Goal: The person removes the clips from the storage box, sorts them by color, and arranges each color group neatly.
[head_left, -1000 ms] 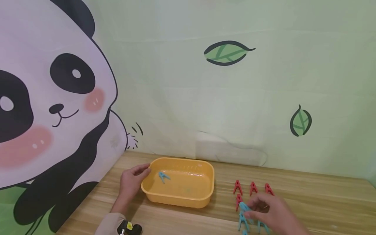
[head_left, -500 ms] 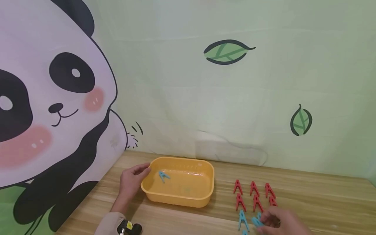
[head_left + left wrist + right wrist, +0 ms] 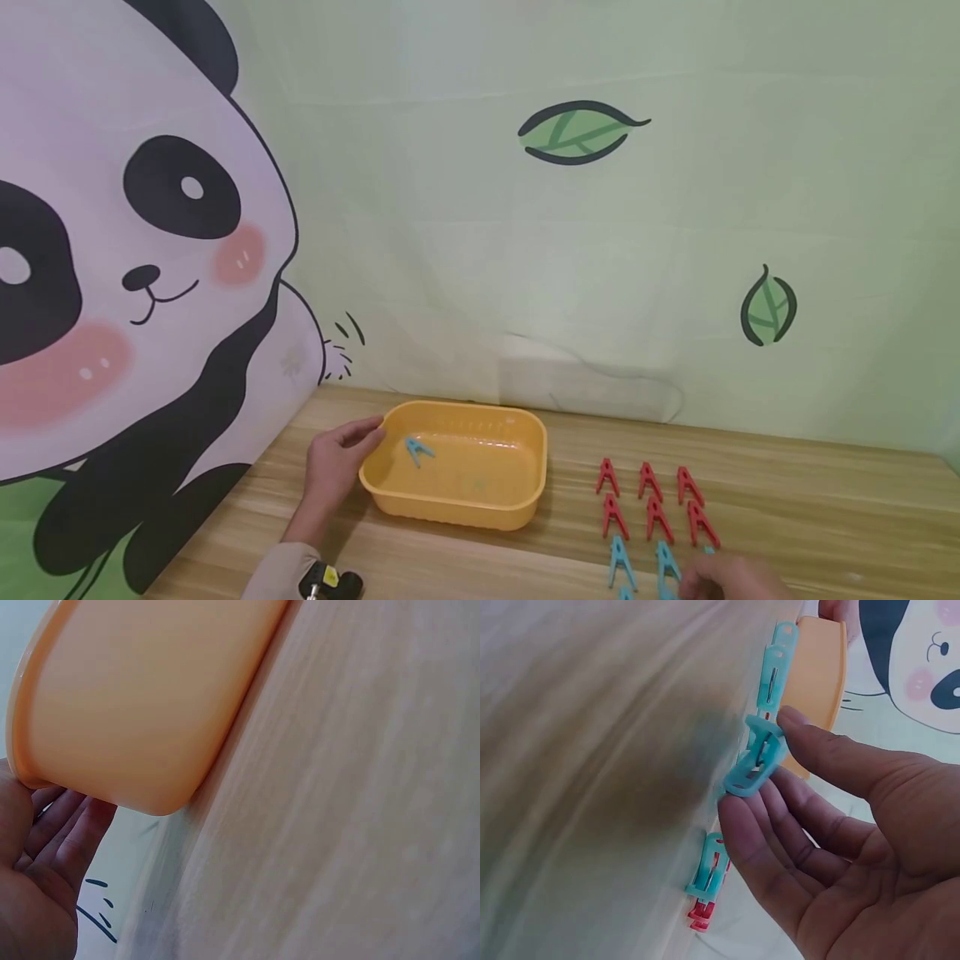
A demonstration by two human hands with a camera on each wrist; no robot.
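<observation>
A yellow plastic basin [image 3: 450, 516] stands on the wooden table, with one blue clothespin [image 3: 417, 451] lying inside. My left hand [image 3: 336, 467] holds its left rim, fingers tucked behind the wall in the left wrist view [image 3: 56, 847]. At the lower right, my right hand [image 3: 731, 579] is partly cut off by the frame edge. Between thumb and fingertips it pinches a blue clothespin [image 3: 759, 754], as the right wrist view shows. Other blue clothespins [image 3: 620, 562] lie close beside that hand. Two rows of red clothespins [image 3: 657, 520] are just beyond them.
Behind the table [image 3: 450, 554] hangs a pale green backdrop [image 3: 450, 250] with a panda and leaves printed on it. A black device [image 3: 330, 579] is worn on the left wrist.
My right hand has moved right and toward the front edge with the blue clothespin, uncovering the red rows. The left hand and basin have stayed put.
</observation>
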